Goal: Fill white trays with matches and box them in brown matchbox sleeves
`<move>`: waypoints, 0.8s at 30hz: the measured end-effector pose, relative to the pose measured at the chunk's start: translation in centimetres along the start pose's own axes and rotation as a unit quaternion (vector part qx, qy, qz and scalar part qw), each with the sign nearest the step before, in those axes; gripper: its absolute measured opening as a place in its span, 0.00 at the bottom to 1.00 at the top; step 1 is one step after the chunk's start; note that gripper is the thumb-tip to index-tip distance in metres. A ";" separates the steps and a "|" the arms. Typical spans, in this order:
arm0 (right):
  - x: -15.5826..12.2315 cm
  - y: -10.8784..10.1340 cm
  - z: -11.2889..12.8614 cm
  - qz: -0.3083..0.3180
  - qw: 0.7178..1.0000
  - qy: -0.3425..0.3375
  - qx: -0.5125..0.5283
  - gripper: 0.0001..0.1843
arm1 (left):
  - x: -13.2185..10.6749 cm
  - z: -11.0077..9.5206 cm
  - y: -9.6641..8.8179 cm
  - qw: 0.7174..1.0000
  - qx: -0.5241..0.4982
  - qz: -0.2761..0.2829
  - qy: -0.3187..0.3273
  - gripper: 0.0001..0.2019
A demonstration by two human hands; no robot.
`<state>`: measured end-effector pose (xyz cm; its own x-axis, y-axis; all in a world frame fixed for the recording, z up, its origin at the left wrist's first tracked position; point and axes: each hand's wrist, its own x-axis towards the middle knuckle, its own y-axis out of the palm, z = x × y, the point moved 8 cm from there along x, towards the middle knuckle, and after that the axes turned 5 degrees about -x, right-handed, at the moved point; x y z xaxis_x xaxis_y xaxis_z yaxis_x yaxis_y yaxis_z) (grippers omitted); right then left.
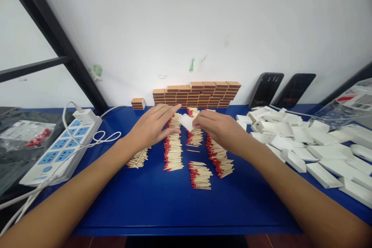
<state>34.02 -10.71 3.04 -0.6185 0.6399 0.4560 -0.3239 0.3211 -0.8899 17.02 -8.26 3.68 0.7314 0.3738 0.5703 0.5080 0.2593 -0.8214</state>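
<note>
My right hand (216, 128) pinches a small white matchbox tray (186, 121), held tilted above the rows of matches. Just left of it, my left hand (155, 124) is open, thumb and fingers apart, holding nothing. Beneath and beside the hands lie red-headed matches: one long row (173, 153), a middle row (195, 138), a slanting right row (219, 159) and a loose heap (138, 159) partly under my left forearm. Nearer me sits a smaller group of matches (200, 175). A single match (193, 150) lies between the groups. Whether the tray contains anything is hidden.
Stacked matchboxes (200, 96) line the wall, with a small separate stack (138, 103) to the left. White trays (293, 131) are heaped at right, before two phones (266, 89). A power strip (62, 147) with white cables occupies the left, beside a plastic bag (26, 133).
</note>
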 end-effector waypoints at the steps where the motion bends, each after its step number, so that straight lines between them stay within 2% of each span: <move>1: -0.1 0.3 0.5 0.002 1.000 -0.014 0.004 0.14 | 0.1 -0.3 0.1 1.000 -0.026 0.005 0.005 0.31; 5: -0.2 0.6 1.3 -0.008 0.999 -0.035 0.012 0.15 | 0.3 -0.7 0.2 0.990 -0.143 0.004 -0.010 0.16; 8: -0.2 0.3 1.4 -0.011 0.999 -0.038 0.012 0.16 | 0.2 0.1 0.1 0.980 -0.189 -0.010 -0.069 0.18; 11: -0.2 0.0 1.5 -0.009 0.999 -0.036 0.015 0.16 | 0.2 0.5 0.4 0.970 -0.222 0.004 -0.098 0.21; 19: 0.0 0.0 0.8 -0.031 0.992 -0.029 0.119 0.12 | 0.1 1.3 1.0 0.933 -0.315 0.042 -0.170 0.14; 24: 0.0 0.1 1.3 -0.019 0.994 -0.034 0.100 0.12 | -0.3 1.8 1.5 0.906 -0.352 0.050 -0.230 0.15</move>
<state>33.08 -11.59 2.98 -0.6483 0.5783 0.4953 -0.4803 0.1941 -0.8553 16.79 -6.35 2.26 0.6043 0.7380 0.3003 0.7330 -0.3673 -0.5725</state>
